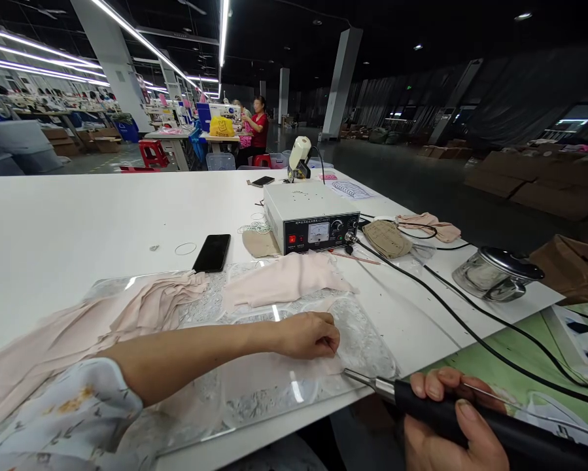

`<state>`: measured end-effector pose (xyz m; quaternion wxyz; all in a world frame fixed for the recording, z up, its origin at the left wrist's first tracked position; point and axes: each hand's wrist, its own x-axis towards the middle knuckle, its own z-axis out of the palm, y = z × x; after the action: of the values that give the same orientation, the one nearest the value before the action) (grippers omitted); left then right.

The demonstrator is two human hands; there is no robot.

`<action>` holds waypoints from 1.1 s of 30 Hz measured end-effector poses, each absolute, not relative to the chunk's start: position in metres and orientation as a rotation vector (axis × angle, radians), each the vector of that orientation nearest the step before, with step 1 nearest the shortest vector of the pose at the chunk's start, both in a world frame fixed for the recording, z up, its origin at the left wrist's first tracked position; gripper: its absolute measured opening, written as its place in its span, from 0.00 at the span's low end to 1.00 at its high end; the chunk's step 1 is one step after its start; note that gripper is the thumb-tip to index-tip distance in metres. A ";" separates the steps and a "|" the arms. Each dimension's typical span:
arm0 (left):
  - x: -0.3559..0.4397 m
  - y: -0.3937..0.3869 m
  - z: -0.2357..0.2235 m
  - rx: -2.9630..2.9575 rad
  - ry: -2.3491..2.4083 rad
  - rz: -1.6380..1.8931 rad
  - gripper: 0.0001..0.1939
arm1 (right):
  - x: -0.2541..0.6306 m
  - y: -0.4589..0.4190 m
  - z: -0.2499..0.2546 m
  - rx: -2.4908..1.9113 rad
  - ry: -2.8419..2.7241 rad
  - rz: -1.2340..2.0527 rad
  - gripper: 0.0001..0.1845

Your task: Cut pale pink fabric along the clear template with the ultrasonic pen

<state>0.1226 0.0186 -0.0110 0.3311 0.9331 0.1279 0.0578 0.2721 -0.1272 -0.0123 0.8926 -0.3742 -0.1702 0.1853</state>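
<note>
My left hand (307, 335) rests on a pale pink fabric piece (269, 379) that lies on a clear glass plate (367, 347), fingers curled and pressed down on the cloth. My right hand (450, 425) grips a black handheld cutter tool (470, 418); its metal tip (360, 377) touches the cloth at the plate's near right edge. A black cable runs from the tool to the white control box (311, 216).
More pink fabric pieces (286, 278) and a pile (78, 327) lie on the plate. A black phone (212, 252), a tan cup piece (386, 238) and a glass lid (494, 273) sit on the white table (78, 222). A person in red sits far behind.
</note>
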 end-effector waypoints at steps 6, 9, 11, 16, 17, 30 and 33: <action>0.122 0.019 -0.012 2.485 0.301 0.178 0.05 | 0.273 -0.129 -0.016 -0.778 -0.341 0.375 0.10; 0.119 0.018 -0.013 2.521 0.245 0.200 0.04 | 0.273 -0.128 -0.017 -0.771 -0.351 0.390 0.10; 0.115 0.018 -0.014 2.547 0.166 0.193 0.06 | 0.273 -0.128 -0.018 -0.778 -0.362 0.411 0.08; 0.108 0.022 -0.014 2.671 -0.087 0.129 0.11 | 0.274 -0.129 -0.021 -0.796 -0.376 0.417 0.09; 0.107 0.023 -0.014 2.720 -0.127 0.123 0.11 | 0.274 -0.129 -0.022 -0.800 -0.379 0.418 0.09; 0.104 0.025 -0.016 2.875 -0.219 0.100 0.11 | 0.271 -0.128 -0.016 -0.851 -0.380 0.365 0.09; 0.104 0.026 -0.016 2.887 -0.232 0.102 0.11 | 0.271 -0.128 -0.015 -0.850 -0.387 0.359 0.09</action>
<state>0.1041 0.0256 -0.0165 0.1214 0.9888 -0.0796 0.0349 0.2707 -0.1282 -0.0149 0.8775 -0.4074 -0.1854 0.1721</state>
